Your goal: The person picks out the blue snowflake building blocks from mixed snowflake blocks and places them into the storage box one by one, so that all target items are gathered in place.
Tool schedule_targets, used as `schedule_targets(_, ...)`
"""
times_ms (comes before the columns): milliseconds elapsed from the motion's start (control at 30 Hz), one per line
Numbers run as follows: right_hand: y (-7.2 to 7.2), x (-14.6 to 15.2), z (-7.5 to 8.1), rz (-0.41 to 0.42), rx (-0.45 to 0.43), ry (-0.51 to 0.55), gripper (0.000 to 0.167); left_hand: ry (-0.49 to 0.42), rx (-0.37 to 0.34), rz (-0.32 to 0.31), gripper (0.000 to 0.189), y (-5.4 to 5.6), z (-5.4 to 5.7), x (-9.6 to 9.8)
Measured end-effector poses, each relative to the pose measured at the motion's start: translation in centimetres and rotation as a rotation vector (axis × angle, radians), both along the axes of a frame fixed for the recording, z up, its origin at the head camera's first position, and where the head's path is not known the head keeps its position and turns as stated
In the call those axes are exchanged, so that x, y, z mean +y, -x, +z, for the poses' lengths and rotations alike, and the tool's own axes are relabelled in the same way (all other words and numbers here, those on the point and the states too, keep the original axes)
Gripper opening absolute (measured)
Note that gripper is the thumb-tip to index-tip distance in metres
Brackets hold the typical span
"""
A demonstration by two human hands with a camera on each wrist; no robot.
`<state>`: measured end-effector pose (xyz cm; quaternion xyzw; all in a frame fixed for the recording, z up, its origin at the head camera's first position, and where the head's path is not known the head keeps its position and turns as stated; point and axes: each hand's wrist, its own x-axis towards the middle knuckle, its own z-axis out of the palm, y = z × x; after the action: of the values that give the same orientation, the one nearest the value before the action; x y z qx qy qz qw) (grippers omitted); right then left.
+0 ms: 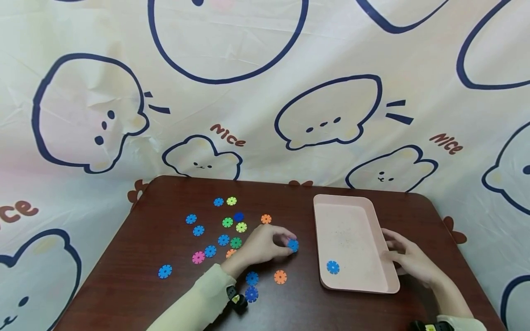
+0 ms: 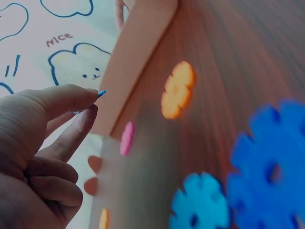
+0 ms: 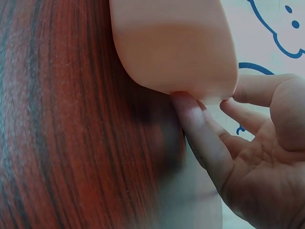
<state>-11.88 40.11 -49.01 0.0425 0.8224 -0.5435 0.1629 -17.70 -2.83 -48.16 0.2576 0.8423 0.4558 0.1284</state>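
Observation:
My left hand [image 1: 262,243] pinches a blue snowflake disc [image 1: 293,245] between thumb and fingertips, a short way left of the pink tray [image 1: 348,225]. In the left wrist view the disc [image 2: 101,93] shows edge-on at the fingertips. My right hand [image 1: 414,262] holds the tray's right side; in the right wrist view its thumb [image 3: 195,119] and fingers touch the tray wall [image 3: 176,62]. One blue disc [image 1: 333,267] lies in the tray, near its front left corner.
Several notched discs in blue, green, yellow, orange and pink lie scattered left of the tray. An orange disc [image 1: 280,277] and a dark blue disc [image 1: 251,294] lie near the left forearm. A cartoon-printed cloth [image 1: 256,110] hangs behind the brown table [image 1: 124,294].

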Motion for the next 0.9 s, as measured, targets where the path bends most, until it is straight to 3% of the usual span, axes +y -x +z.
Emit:
schedule_targets(433, 0.0, 0.1, -0.2, -0.003, -0.001, -0.002, 0.077, -0.109, 0.006, -0.073, 0.024, 0.7, 1.5, 3.7)
schedule_targets(600, 0.0, 0.2, -0.2, -0.005, -0.001, -0.005, 0.077, -0.14, 0.014, -0.09, 0.027, 1.0, 1.4, 5.2)
schedule_targets(900, 0.0, 0.2, -0.3, -0.001, 0.006, -0.002, 0.077, -0.098, -0.002, -0.119, 0.029, 1.3, 1.0, 7.8)
